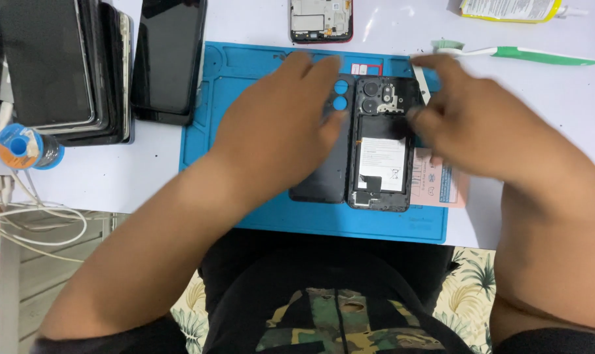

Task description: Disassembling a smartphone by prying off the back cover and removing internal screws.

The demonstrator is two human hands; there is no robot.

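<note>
Lying opened on the blue mat [402, 226]: phone [384, 141], innards bared, back cover [323, 177] already off and just beside it. Left hand [281, 124] spread flat on cover. Right hand [464, 121] blurred at phone's right edge; grip impossible to tell. Reassembly not yet done.

Blue mat [245, 65], black opened phone [384, 141]

Opened phone [384, 144] beside detached back cover [323, 170]
</note>
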